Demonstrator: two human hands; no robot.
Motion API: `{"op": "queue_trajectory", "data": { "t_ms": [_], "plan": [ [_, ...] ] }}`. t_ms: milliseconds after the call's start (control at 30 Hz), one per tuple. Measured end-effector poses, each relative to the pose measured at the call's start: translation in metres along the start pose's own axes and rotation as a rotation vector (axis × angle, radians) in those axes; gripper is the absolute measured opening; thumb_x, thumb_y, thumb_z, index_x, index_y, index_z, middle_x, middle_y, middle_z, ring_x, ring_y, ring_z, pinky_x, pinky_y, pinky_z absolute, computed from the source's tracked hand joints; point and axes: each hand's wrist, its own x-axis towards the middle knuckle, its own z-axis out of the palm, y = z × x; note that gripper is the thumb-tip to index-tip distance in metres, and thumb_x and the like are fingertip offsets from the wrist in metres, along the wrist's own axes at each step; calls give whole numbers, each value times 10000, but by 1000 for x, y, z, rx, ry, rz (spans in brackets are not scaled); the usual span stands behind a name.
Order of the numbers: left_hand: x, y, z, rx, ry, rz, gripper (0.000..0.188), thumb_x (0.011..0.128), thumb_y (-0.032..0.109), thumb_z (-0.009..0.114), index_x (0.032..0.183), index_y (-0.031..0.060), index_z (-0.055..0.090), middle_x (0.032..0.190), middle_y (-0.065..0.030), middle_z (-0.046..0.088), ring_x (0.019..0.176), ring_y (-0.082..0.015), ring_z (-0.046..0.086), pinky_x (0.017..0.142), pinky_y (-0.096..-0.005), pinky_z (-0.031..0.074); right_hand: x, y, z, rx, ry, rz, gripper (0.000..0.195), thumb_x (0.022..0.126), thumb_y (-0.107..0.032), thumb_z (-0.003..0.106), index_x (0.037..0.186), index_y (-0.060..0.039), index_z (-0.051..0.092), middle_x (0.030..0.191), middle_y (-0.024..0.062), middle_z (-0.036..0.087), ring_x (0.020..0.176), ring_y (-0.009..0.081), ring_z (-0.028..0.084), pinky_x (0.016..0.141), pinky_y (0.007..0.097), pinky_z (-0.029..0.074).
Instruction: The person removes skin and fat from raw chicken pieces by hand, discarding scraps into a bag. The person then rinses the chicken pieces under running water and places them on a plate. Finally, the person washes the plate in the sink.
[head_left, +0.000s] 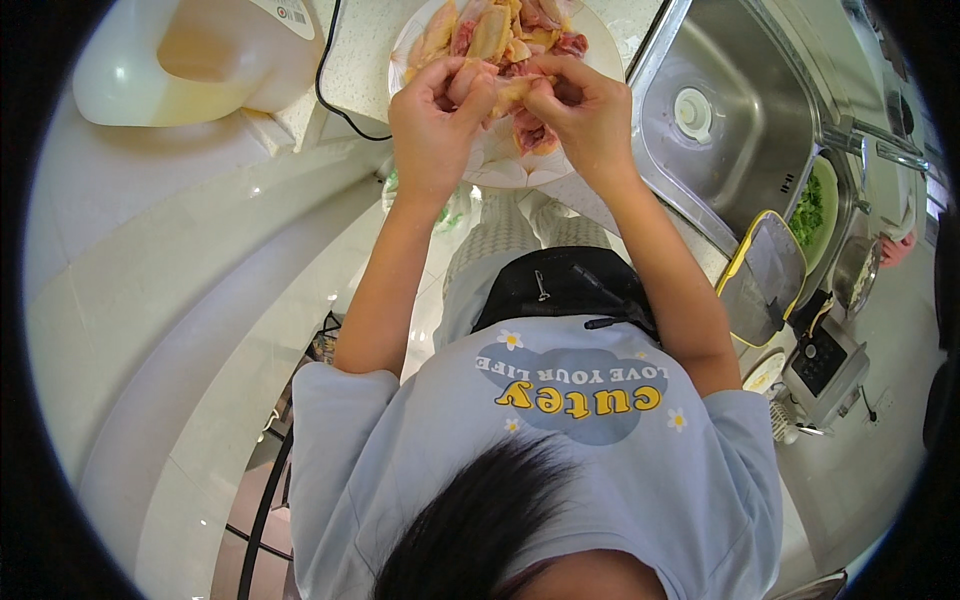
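Both hands hold one piece of raw chicken (511, 91) by its two ends, pinched between thumbs and fingers. My left hand (429, 131) grips the pale left end, and my right hand (591, 124) has the yellowish skin at the other end. Below them is a round white plate (517, 171) with a faint leaf-like pattern and a thin rim. Several more raw chicken pieces (491, 34) are heaped on its far half. One reddish cut piece (534, 135) lies nearer me, just under the held one. My curled fingers hide part of the held piece.
A steel sink (739, 150) with a faucet (885, 142) lies to the right. Beyond it are a yellow-edged cutting board (761, 277), a green bowl (826, 195) of leafy greens and a countertop appliance (825, 367). A jug of yellowish liquid (199, 60) and a black cable (324, 94) are left.
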Motion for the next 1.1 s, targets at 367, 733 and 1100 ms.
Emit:
{"op": "queue_trajectory", "data": {
  "t_ms": [367,733,1100],
  "plan": [
    [5,-6,-7,-28,14,27,249,929,189,636,1014,-45,644,885,-55,676,747,-74,616,670,-217,513,-6,-1,-6,180,-12,91,104,870,-27,603,937,28,661,689,72,674,600,108,653,563,225,527],
    [1,3,-6,-57,-161,-32,263,946,211,619,1049,-30,620,924,-52,669,841,-88,631,759,-224,514,8,-14,-26,273,-334,186,313,866,-116,673,1139,10,585,852,73,679,732,116,650,633,249,532],
    [-2,10,-13,41,-270,34,233,909,180,666,1025,-15,612,928,-46,677,856,-95,633,776,-238,518,11,-3,-22,-37,-405,-18,209,806,-131,718,954,5,658,842,78,603,730,157,607,661,282,495]
  ]
}}
